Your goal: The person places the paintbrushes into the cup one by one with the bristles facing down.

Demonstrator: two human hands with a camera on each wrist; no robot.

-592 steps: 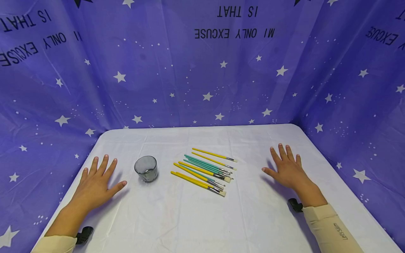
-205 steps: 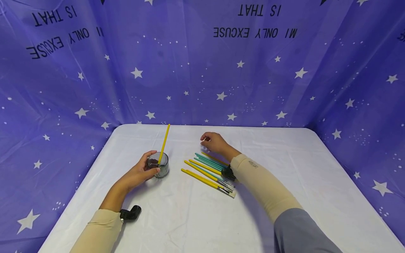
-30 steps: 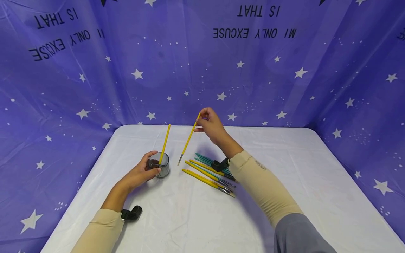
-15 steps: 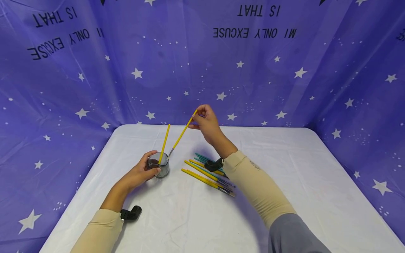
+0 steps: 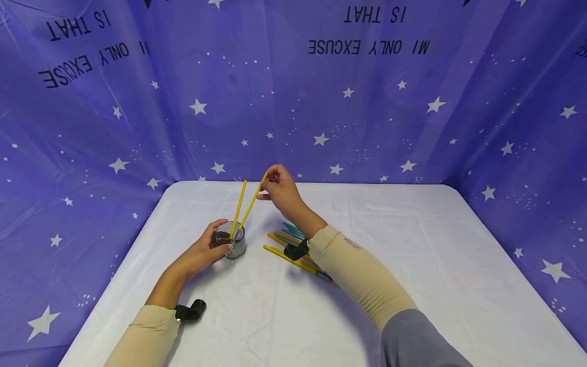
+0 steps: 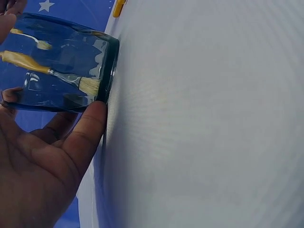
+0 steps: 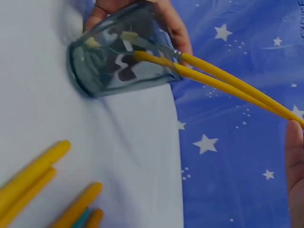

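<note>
Head view: the step in hand appeared to be inserting the held brush (image 5: 253, 205) into the glass (image 5: 238, 248), which stood on the worktop (image 5: 412, 265), nearer its left edge. Left hand (image 5: 202, 255) gripped the glass; right hand (image 5: 283, 192) pinched the tilted brush, bristles inside the rim. The next move likely called for lowering, then release. Count: one glass, one held brush, one leaning brush (image 5: 238, 209); four yellow brushes (image 5: 279, 254) showed on the worktop. Teal brushes (image 5: 293, 229), partly hidden, could not be counted.

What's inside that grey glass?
A yellow brush leans inside, bristles down; a second yellow brush, pinched by the right hand, dips in too. In the head view, the left hand covers part of the glass, hiding what's behind.
</note>
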